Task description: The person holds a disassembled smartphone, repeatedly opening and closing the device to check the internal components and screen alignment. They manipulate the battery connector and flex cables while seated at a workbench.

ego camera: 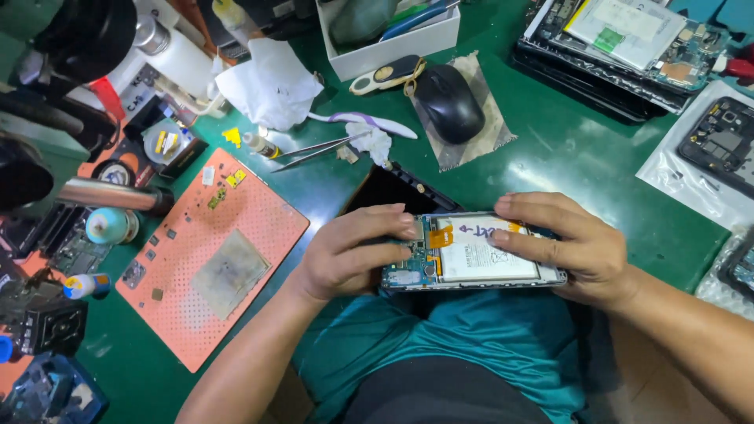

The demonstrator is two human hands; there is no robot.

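Opened phone (471, 255) gripped by left hand (345, 255) and right hand (573, 247).
Light, stiff, probably fragile inside; best held by its edges.

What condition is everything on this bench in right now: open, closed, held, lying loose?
Opened phone: back cover off, battery and circuit board exposed, held by both hands.
Left hand: gripping the phone's left end.
Right hand: fingers pressed on the battery.
Tweezers: lying loose on the green mat.
Computer mouse: resting on a cloth, untouched.
White box: open-topped, tools inside.
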